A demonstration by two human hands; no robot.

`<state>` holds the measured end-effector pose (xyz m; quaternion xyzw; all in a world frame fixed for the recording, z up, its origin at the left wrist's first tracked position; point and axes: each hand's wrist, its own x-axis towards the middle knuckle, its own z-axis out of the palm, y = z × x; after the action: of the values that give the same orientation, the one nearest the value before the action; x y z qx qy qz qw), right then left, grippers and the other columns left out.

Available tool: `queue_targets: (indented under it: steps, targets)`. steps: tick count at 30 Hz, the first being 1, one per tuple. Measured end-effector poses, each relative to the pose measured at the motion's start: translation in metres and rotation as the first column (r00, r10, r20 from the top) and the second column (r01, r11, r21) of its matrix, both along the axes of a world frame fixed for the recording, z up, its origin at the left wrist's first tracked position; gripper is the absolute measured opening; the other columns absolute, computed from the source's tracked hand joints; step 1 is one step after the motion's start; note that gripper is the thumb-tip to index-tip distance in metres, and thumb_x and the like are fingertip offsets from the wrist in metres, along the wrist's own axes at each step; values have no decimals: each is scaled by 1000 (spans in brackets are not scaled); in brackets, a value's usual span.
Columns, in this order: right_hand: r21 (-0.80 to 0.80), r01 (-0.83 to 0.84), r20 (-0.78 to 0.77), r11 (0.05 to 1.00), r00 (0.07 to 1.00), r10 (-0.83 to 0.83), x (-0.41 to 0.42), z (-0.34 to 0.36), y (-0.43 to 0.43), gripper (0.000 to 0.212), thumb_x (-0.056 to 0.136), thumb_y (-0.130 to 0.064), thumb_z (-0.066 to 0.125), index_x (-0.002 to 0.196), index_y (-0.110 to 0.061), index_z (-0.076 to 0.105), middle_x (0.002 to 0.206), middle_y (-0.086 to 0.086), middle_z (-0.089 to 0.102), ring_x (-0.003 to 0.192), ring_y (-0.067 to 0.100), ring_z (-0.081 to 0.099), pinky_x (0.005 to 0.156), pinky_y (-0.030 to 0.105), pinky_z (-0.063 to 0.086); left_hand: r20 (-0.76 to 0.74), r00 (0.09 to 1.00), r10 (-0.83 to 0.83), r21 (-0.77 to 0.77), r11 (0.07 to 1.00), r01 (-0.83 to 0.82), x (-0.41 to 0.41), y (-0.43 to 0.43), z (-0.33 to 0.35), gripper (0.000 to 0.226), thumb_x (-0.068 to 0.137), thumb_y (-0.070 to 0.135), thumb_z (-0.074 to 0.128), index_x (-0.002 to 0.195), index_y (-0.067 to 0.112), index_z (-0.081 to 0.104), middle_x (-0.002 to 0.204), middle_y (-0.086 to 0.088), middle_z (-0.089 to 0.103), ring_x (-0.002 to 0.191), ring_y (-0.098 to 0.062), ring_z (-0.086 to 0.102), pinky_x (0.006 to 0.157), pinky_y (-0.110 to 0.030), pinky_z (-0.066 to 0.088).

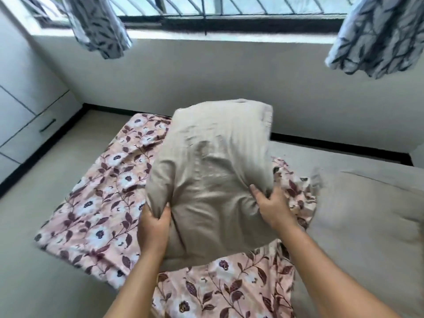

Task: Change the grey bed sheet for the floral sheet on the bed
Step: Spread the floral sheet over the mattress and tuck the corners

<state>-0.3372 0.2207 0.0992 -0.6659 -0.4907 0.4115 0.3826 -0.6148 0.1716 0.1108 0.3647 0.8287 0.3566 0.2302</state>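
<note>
**Two hands on a pillow (213,180), above the floral sheet (96,203)**

The grey-beige pillow is held tilted up off the bed. Its lower left corner is grasped by the left hand (154,228), thumb in front. Its right edge is pinched by the curled fingers of the right hand (273,207). The floral sheet is laid rumpled beneath, over the grey bed sheet (321,161).
</note>
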Motion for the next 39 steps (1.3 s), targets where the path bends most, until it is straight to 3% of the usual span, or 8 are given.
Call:
queue_targets:
  steps: [6,10,14,20,24,31,37,39]
  targets:
    - [-484,-229,348,845,836,425,-70,-103,37,65,97,-16,47,156,-39,33,157,4,44,131,30,52,103,36,43,174,985,22,-404,913,51,-63,-30,-126,16,103,24,53,114,12,50,105,-6,61,83,-20,60,70,-31,48]
    - [-670,-330,367,665,632,682,-99,-140,12,68,101,-41,50,160,-39,17,159,9,40,137,30,48,110,40,43,195,981,22,-616,781,105,-81,-53,-180,34,105,23,48,132,4,46,133,-22,57,120,-40,56,100,-42,44]
    - [-702,-391,329,595,564,758,-112,-155,-19,73,101,-42,53,162,-30,16,164,2,33,147,23,38,118,37,32,101,994,38,-696,717,43,-69,-52,-183,48,103,26,49,142,3,36,140,-25,53,122,-43,55,96,-43,46]
    - [-666,-180,384,724,750,539,-78,-162,-62,74,98,-47,56,161,-29,21,166,3,26,149,26,33,120,47,33,-19,944,-328,-735,645,209,-24,-54,-175,79,101,35,52,160,13,3,167,-16,5,153,-35,12,122,-46,21]
    - [-620,185,550,762,795,255,-2,-167,-107,69,93,-43,59,154,-21,35,162,13,31,144,34,36,117,47,36,149,849,-507,-670,580,463,41,-55,-180,74,101,42,50,158,7,18,165,-13,19,151,-30,23,122,-39,23]
    - [-553,611,675,567,727,-126,154,-190,-201,101,84,-44,78,157,-1,24,164,27,13,152,42,16,122,47,19,489,514,-704,-483,272,832,204,-88,-187,78,92,44,66,155,18,27,152,-6,47,134,-25,51,105,-30,43]
    - [-606,607,572,514,782,-249,243,-204,-237,137,67,-70,81,161,-5,5,164,31,8,156,37,5,126,46,11,654,571,-496,-440,365,821,297,-118,-228,74,60,60,80,120,28,51,124,6,66,115,-16,65,102,-40,53]
    - [-636,607,550,476,790,-272,271,-207,-244,144,61,-77,79,162,-10,1,166,27,7,155,36,7,125,50,14,585,591,-555,-472,359,805,321,-119,-231,93,58,62,80,135,22,48,131,-1,64,119,-17,63,104,-42,51]
